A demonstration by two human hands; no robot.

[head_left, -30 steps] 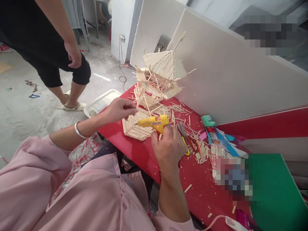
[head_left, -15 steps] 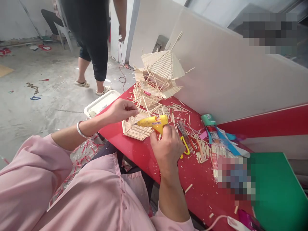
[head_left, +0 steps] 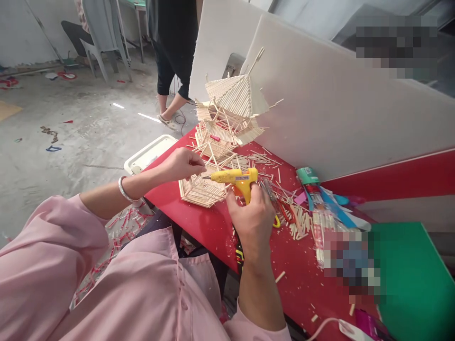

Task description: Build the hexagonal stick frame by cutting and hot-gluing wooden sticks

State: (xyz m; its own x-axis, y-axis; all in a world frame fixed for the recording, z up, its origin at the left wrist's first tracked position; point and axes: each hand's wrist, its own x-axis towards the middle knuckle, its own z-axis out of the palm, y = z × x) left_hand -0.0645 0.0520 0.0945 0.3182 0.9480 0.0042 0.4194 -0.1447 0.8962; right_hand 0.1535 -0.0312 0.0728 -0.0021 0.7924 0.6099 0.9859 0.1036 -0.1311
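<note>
1. Left hand (head_left: 185,163): fingers pinched together, perhaps on a thin stick, over the stick frame (head_left: 204,194).
2. Right hand (head_left: 253,219): fingers curled round 1 yellow glue gun (head_left: 237,176), nozzle near the left fingertips.
3. Beyond both hands' fingers: 1 roofed stick model (head_left: 232,97) on the red table (head_left: 209,225).
4. Right of the right fingers: loose sticks (head_left: 300,225).

The red table (head_left: 209,227) in the centre and lower right carries loose sticks (head_left: 265,158), a green roll (head_left: 307,175) and packaged sticks (head_left: 320,232).
</note>
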